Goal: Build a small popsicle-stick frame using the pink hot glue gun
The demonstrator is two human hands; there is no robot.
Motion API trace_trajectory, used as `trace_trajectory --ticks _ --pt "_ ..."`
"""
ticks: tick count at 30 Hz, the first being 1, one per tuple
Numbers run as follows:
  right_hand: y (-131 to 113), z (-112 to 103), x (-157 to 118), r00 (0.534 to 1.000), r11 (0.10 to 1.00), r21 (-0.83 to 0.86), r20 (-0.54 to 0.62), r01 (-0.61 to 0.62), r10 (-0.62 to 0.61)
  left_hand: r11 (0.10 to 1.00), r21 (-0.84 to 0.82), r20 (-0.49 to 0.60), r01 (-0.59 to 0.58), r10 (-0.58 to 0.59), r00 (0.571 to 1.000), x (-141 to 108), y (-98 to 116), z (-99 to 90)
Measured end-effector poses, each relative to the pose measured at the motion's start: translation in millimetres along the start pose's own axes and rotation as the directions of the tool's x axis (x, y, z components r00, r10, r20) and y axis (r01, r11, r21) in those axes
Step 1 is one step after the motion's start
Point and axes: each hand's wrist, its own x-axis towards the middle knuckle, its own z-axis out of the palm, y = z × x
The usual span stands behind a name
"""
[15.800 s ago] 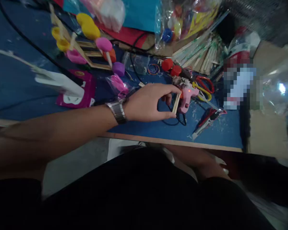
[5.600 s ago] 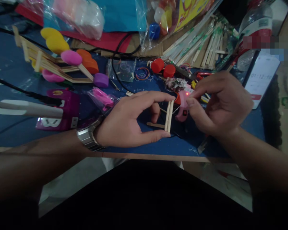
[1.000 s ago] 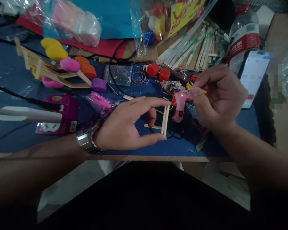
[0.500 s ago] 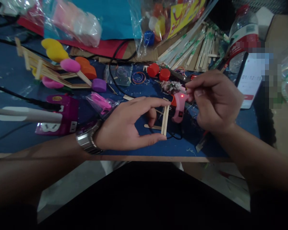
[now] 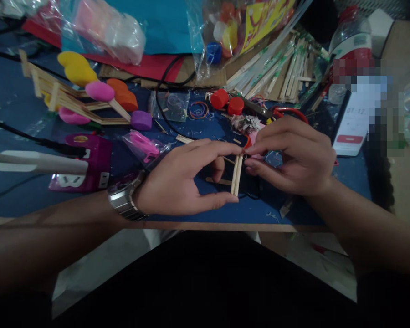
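Note:
My left hand (image 5: 187, 177), with a metal watch (image 5: 125, 196) on its wrist, grips a pair of narrow wooden craft sticks (image 5: 237, 177) by their ends, between thumb and index finger. They stand nearly upright in view, side by side. My right hand (image 5: 290, 155) is at their upper end, thumb and index close together; anything between them is too small to make out. Behind the right fingers a pink glue gun (image 5: 258, 136) is mostly covered. Another craft stick (image 5: 220, 181) lies on the table beyond the left fingers.
A stick frame (image 5: 85, 109) with coloured foam pieces stands at left, near a purple power strip (image 5: 99, 155). Red-handled scissors (image 5: 290, 111), two red caps (image 5: 219, 99), a bundle of sticks (image 5: 283, 73), a phone (image 5: 353, 118) and a bottle (image 5: 350, 43) lie around the far and right sides.
My right hand has moved left and down, from above the glue gun to the upper end of the craft sticks. My left hand keeps its grip almost unmoved.

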Motion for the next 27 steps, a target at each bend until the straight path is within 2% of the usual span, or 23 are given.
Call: trace_trajectory --ticks 6,13,19,27 --pt "-5.6 -0.6 -0.2 0.997 0.998 -0.023 0.044 -0.063 0.064 1.0 0.002 0.014 0.02 -0.02 1.0 -1.3 0.8 0.4" --pt "-7.2 -1.3 0.6 0.999 0.999 0.043 0.032 -0.014 0.013 1.0 0.014 0.017 -0.002 0.002 1.0 -1.2 2.7 -0.5" --pt "-7.3 -3.2 1.3 0.998 0.999 0.001 0.046 -0.049 0.049 1.0 -0.01 0.028 0.026 -0.026 0.999 -1.1 1.9 0.2" --pt "-7.8 0.2 2.2 1.0 1.0 -0.011 -0.012 0.014 -0.014 1.0 0.002 0.025 0.007 -0.007 1.0 -0.6 2.9 -0.3"
